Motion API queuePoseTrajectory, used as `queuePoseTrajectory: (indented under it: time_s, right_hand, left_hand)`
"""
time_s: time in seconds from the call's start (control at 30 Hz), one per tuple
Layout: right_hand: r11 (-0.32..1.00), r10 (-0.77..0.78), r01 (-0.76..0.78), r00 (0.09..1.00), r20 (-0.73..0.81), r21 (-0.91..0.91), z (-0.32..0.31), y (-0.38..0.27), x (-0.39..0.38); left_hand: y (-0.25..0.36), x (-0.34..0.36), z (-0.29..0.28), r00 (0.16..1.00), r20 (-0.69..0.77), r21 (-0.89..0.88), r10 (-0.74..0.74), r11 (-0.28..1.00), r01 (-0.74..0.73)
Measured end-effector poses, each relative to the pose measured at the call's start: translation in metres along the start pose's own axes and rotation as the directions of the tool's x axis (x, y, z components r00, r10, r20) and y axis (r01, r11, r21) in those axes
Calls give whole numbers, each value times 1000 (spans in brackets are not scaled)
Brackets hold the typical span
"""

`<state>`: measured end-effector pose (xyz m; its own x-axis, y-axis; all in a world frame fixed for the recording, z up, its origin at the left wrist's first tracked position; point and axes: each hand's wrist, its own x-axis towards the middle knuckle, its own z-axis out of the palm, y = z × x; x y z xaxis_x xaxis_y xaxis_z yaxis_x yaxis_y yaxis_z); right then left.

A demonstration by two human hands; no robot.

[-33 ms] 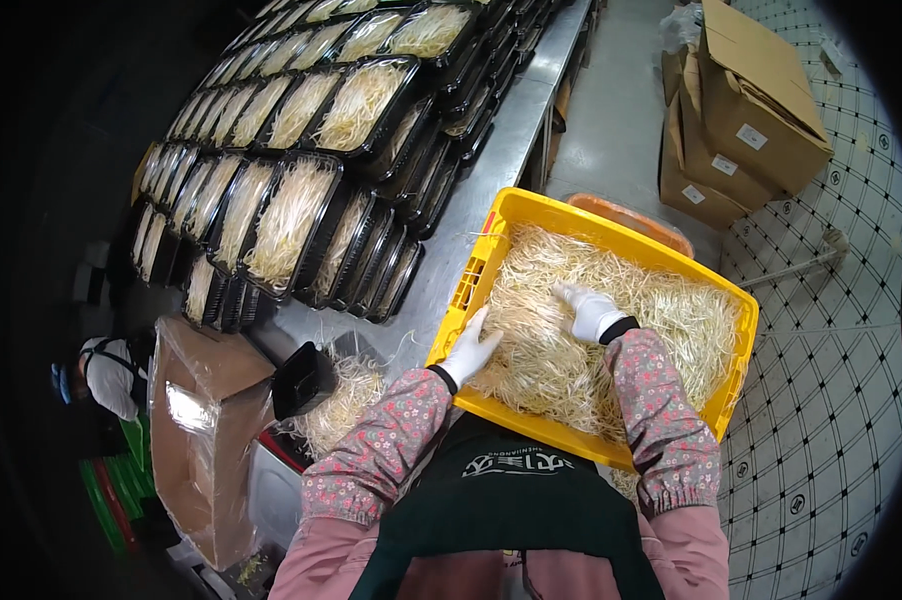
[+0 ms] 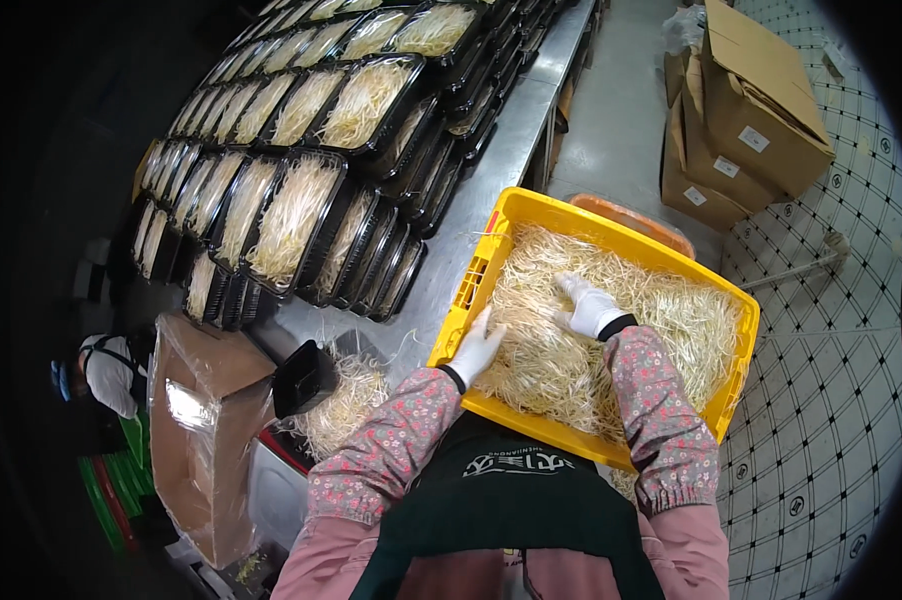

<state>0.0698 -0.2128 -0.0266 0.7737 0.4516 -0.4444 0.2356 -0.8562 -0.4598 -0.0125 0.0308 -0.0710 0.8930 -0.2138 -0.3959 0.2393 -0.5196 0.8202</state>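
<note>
A yellow plastic crate (image 2: 741, 352) full of pale bean sprouts (image 2: 546, 345) sits tilted in front of me. My left hand (image 2: 478, 348), in a white glove, rests at the crate's left side with its fingers stretched along the sprouts. In the middle of the heap, my right hand (image 2: 589, 307), gloved too, touches the sprouts with thumb and fingers apart. Neither glove is closed round a bunch. Left of the crate, a loose pile of sprouts (image 2: 346, 405) lies beside an empty black tray (image 2: 304, 381).
Stacked black trays of sprouts (image 2: 296, 220) fill the metal table (image 2: 461, 225) at the far left. An open cardboard box (image 2: 186, 470) with a plastic liner stands at left, a person (image 2: 111, 375) beyond it. Cardboard boxes (image 2: 746, 130) and an orange container (image 2: 636, 222) are at far right.
My left hand has shifted slightly to the right, over the sprouts. The thumb of my right hand has spread away from its fingers.
</note>
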Motion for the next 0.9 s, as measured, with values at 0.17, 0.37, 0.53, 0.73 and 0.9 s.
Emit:
queuePoseTrajectory:
  time_s: [0.17, 0.37, 0.53, 0.73, 0.9]
  right_hand:
    - [999, 12, -4, 990, 143, -53, 21, -61, -12]
    - [939, 61, -86, 995, -85, -332, 62, -94, -39]
    - [979, 201, -202, 979, -42, -16, 28, -51, -7]
    - [945, 255, -234, 964, 70, -228, 36, -35, 2]
    - [837, 247, -239, 968, -50, -493, 57, -92, -8]
  left_hand:
    - [-16, -5, 7, 960, -20, 131, 279, 953, -274]
    - [38, -104, -83, 973, -213, -617, 90, 760, -205]
    - [18, -180, -159, 573, -819, -301, -40, 880, -369]
    - [-88, -249, -216, -2, -1000, -4, -4, 985, 171]
    - [-149, -266, -213, 2, -924, -381, -381, 924, -2]
